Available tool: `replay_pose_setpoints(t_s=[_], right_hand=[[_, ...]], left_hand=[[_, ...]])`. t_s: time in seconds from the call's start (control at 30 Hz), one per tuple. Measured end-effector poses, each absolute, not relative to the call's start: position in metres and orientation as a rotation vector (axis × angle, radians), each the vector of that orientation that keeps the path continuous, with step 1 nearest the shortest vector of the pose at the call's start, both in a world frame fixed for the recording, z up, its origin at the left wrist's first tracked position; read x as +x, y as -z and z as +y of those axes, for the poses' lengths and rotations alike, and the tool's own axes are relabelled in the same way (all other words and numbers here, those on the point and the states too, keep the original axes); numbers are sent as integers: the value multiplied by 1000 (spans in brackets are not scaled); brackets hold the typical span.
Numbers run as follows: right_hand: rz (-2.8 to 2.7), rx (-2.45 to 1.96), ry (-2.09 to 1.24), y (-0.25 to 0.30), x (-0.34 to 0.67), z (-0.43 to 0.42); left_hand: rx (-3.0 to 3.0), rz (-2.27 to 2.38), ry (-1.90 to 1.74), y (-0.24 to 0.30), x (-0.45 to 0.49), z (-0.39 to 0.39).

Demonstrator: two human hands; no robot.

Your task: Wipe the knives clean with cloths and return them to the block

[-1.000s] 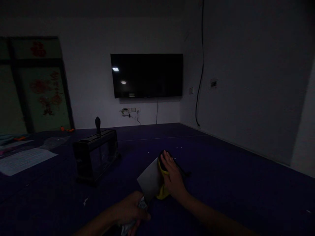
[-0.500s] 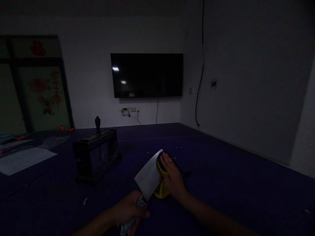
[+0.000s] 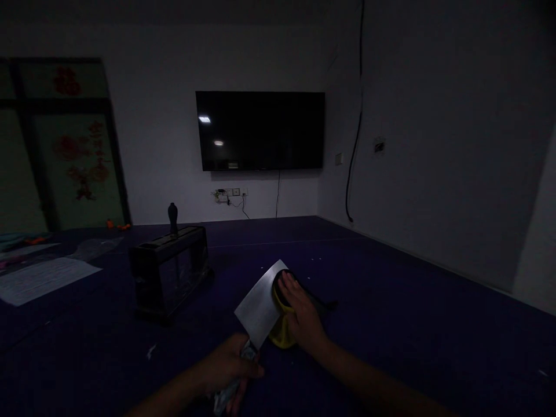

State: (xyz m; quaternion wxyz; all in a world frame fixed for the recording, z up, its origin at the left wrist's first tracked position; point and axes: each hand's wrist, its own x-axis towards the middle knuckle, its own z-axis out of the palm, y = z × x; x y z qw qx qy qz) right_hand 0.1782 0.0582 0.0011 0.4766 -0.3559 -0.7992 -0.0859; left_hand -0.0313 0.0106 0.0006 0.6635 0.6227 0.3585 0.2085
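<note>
Gripping the cleaver (image 3: 257,310) with the left hand (image 3: 228,365), closed tightly around its pale handle (image 3: 223,397), low in front of the body. Covering the yellow-and-black thing (image 3: 282,337) with the right hand (image 3: 304,321), fingers stretched side by side over its dark top; in so weak light, not possible to tell about a grip of the thumb. Found at the right side of the blade, overlapping a part of its broad face in this view.

For good work, better to hold the left wrist stiff, so as not to let the blade twist. Press evenly with the right palm, along the flat. Treat both long sides as sharp; place the fingertips high on the dark top, away from any edge.

Toward the left, to mind the black box (image 3: 145,272), standing well apart from the blade, and the small white scrap (image 3: 150,351). Forward, to reckon with a wide stretch of purple floor (image 3: 391,353), reaching to the wall (image 3: 165,145). Near the right hand, to watch the dark cord-like end (image 3: 331,304).
</note>
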Motion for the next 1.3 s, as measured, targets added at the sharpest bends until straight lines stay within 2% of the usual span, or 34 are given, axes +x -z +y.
replay_pose_setpoints(t_s=[0.7,1.3], right_hand=[[-1870,-921,118,2,178,60],[-2374,-731,375,-5,169,41]], left_hand=[[1358,850,-582,4,-31,7],[1303,858,-677,6,-27,11]])
